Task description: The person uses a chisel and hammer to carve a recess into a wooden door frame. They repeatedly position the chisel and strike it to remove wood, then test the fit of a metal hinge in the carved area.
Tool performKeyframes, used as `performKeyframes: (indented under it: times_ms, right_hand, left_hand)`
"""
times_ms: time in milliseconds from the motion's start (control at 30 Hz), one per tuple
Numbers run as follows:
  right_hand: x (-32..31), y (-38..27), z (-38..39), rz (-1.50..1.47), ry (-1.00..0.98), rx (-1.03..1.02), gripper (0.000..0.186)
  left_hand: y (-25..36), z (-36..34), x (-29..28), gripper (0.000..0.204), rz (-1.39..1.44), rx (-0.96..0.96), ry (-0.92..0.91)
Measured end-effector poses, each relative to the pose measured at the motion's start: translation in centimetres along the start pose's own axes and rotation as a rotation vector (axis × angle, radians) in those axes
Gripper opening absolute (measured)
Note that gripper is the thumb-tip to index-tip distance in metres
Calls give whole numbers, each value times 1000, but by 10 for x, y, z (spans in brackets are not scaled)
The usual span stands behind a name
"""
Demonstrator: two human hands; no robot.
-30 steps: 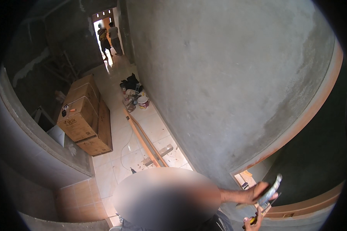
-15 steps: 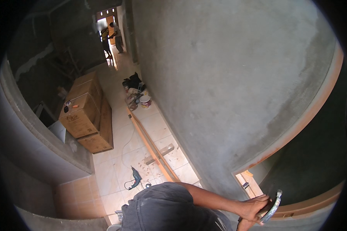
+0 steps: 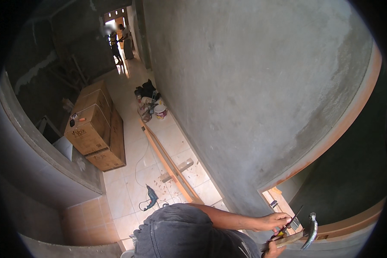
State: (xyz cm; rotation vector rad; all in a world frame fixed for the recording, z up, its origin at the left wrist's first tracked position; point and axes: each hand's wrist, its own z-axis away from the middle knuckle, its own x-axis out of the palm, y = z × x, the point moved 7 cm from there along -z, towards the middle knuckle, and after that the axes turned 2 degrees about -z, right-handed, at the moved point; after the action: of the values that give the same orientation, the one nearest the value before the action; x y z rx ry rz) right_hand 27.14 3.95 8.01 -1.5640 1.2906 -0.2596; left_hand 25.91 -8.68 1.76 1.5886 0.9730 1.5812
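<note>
My left arm reaches across to the lower right. The fingers of my left hand (image 3: pixel 271 222) are closed on a screwdriver-like tool (image 3: pixel 281 233) with a thin dark shaft and a yellow-and-dark handle. Just below, my right hand (image 3: pixel 271 250) is wrapped round the wooden handle of a claw hammer (image 3: pixel 312 232), whose metal head points right. The two hands are close together, and the tool's handle crosses near the hammer's handle. Behind them runs a pale wooden frame (image 3: pixel 283 205), with a small grey metal plate (image 3: pixel 295 223) by my left fingertips.
A power drill (image 3: pixel 150 198) with a cord lies on the tiled floor. Long wooden beams (image 3: pixel 170 165) rest across a short block (image 3: pixel 185 165) among wood chips. Strapped cardboard boxes (image 3: pixel 94 124) stand left; a white bucket (image 3: pixel 160 111) is farther back. Two people (image 3: pixel 121 41) are near the far doorway.
My left hand has shifted up and left, off the hammer's handle, and now holds the thin tool. The hammer has tilted from near upright to lying more sideways. My right hand shows more.
</note>
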Motion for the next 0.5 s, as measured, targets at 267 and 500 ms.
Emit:
performKeyframes:
  times_ms: [267,500]
  right_hand:
    - [1,24,11,-124,-141,155,50]
    - [-5,46,22,85,-192,367,40]
  left_hand:
    - [3,1,1,38,86,39,97]
    - [-12,-17,-4,38,-11,72,90]
